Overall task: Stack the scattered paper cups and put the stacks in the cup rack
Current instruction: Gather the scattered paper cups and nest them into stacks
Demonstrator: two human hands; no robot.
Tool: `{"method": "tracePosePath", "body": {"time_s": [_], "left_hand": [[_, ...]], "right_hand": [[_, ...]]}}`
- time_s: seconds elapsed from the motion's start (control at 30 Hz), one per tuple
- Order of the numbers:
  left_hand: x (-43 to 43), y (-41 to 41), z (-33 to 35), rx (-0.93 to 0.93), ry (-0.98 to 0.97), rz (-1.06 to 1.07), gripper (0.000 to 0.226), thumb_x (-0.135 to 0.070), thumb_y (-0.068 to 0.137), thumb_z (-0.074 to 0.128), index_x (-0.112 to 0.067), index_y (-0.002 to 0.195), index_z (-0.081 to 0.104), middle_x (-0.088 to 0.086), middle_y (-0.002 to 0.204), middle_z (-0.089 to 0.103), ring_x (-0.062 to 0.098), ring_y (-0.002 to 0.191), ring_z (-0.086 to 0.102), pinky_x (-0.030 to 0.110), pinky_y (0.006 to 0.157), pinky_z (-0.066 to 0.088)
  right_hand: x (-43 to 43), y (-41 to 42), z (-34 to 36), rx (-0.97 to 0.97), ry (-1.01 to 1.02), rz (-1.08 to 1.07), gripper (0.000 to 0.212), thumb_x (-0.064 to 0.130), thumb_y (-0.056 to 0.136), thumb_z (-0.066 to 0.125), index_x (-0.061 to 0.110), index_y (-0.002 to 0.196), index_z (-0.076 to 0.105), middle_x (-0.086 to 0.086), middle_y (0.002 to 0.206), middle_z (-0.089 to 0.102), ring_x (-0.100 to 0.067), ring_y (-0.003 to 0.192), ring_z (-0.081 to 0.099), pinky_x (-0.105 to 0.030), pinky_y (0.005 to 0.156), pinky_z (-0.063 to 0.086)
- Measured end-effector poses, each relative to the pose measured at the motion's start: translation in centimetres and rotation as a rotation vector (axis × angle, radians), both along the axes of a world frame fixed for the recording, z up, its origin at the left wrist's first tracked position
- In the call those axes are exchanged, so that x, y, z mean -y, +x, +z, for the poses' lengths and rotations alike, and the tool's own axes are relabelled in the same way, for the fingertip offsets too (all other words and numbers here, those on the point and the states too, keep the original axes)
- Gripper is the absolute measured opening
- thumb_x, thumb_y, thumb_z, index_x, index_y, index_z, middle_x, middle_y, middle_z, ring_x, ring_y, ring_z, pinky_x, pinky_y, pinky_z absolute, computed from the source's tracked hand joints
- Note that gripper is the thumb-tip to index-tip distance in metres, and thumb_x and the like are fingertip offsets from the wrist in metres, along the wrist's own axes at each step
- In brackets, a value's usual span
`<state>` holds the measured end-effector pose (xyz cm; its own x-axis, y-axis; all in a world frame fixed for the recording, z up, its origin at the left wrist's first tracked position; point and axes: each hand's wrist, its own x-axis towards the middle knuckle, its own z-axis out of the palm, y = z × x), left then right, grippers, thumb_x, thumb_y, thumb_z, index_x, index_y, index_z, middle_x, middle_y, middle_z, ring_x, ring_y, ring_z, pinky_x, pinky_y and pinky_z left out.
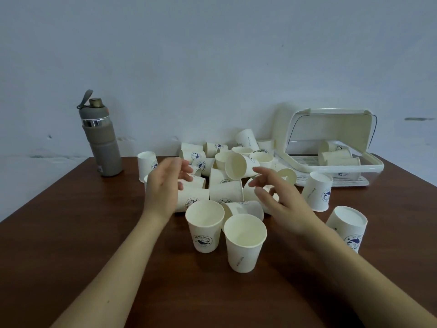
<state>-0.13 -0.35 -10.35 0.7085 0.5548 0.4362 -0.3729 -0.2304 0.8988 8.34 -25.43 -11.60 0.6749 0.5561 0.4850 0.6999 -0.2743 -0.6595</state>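
Note:
A heap of white paper cups [225, 188] with blue whale logos lies in the middle of the brown table, most tipped on their sides. Two cups stand upright at the front, one on the left [205, 226] and one on the right [244, 242]. My left hand [165, 183] hovers over the heap's left side with loosely spread fingers and holds nothing. Over the right side, my right hand [276, 197] is likewise relaxed and holds nothing. The white cup rack [331, 147] stands at the back right with its lid raised and a few cups lying inside.
A grey water bottle [100, 136] stands at the back left near the table's far edge. Two cups stand upside down on the right, one [318, 191] in front of the rack and one [347, 227] nearer me. A plain wall runs behind the table.

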Motion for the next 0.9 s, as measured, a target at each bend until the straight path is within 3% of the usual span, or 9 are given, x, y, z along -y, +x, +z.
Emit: {"method": "tracePosePath", "body": {"time_s": [0.07, 0.17, 0.33, 0.5, 0.63, 0.73, 0.9], "left_hand": [[-0.6, 0.9, -0.1, -0.005, 0.012, 0.113, 0.021, -0.033, 0.089, 0.054, -0.021, 0.081, 0.069, -0.006, 0.071, 0.069, 0.013, 0.063, 0.056, 0.031, 0.060, 0.040], [-1.2, 0.8, -2.0, -0.092, 0.099, 0.288, 0.015, -0.020, 0.090, 0.060, -0.023, 0.077, 0.068, -0.005, 0.069, 0.066, 0.014, 0.064, 0.056, 0.032, 0.064, 0.043], [-2.5, 0.1, -3.2, -0.367, 0.363, 0.435, 0.009, -0.025, 0.088, 0.066, -0.017, 0.086, 0.069, -0.004, 0.070, 0.062, 0.020, 0.071, 0.059, 0.028, 0.060, 0.041], [-2.5, 0.1, -3.6, -0.570, 0.416, 0.383, 0.018, -0.038, 0.086, 0.067, -0.020, 0.089, 0.067, -0.002, 0.081, 0.067, 0.024, 0.085, 0.064, 0.033, 0.074, 0.049], [-2.0, 0.1, -3.7, -0.567, 0.416, 0.301, 0.017, -0.028, 0.086, 0.070, -0.013, 0.078, 0.067, -0.001, 0.067, 0.064, 0.019, 0.068, 0.060, 0.033, 0.065, 0.045], [-2.4, 0.3, -3.9, -0.545, 0.319, 0.222, 0.015, -0.024, 0.087, 0.070, -0.014, 0.075, 0.068, -0.001, 0.066, 0.061, 0.017, 0.062, 0.052, 0.031, 0.058, 0.037], [-2.7, 0.6, -4.2, -0.463, 0.261, 0.182, 0.018, -0.018, 0.089, 0.067, -0.005, 0.077, 0.066, -0.002, 0.063, 0.050, 0.015, 0.059, 0.043, 0.031, 0.058, 0.031]], "right_hand": [[-0.4, 0.7, -0.7, 0.029, -0.004, 0.009, 0.039, 0.022, 0.101, 0.052, 0.027, 0.140, 0.049, 0.012, 0.112, 0.065, -0.008, 0.102, 0.059, -0.021, 0.078, 0.046], [0.0, 0.9, -2.1, 0.138, -0.084, 0.019, 0.043, 0.020, 0.101, 0.056, 0.029, 0.142, 0.047, 0.017, 0.119, 0.061, -0.007, 0.110, 0.057, -0.016, 0.086, 0.042], [1.4, 1.1, -2.9, 0.136, -0.199, 0.065, 0.072, 0.044, 0.089, 0.064, 0.028, 0.153, 0.036, 0.024, 0.130, 0.057, -0.002, 0.125, 0.048, -0.010, 0.091, 0.038], [0.7, 0.9, -2.7, 0.188, -0.373, 0.115, 0.093, 0.049, 0.083, 0.070, 0.030, 0.160, 0.020, 0.023, 0.146, 0.049, 0.000, 0.139, 0.033, -0.027, 0.109, 0.036], [0.0, 0.7, -3.0, 0.246, -0.476, 0.080, 0.096, 0.046, 0.085, 0.070, 0.028, 0.161, 0.013, 0.012, 0.152, 0.046, -0.010, 0.140, 0.030, -0.036, 0.112, 0.033], [-0.1, 0.8, -3.0, 0.227, -0.466, 0.060, 0.095, 0.046, 0.084, 0.073, 0.027, 0.160, 0.018, 0.008, 0.149, 0.047, -0.011, 0.134, 0.037, -0.032, 0.110, 0.035], [0.8, 0.9, -2.8, 0.013, -0.224, 0.048, 0.083, 0.061, 0.075, 0.070, 0.042, 0.148, 0.034, 0.019, 0.126, 0.057, 0.012, 0.111, 0.052, -0.013, 0.091, 0.040]]}}
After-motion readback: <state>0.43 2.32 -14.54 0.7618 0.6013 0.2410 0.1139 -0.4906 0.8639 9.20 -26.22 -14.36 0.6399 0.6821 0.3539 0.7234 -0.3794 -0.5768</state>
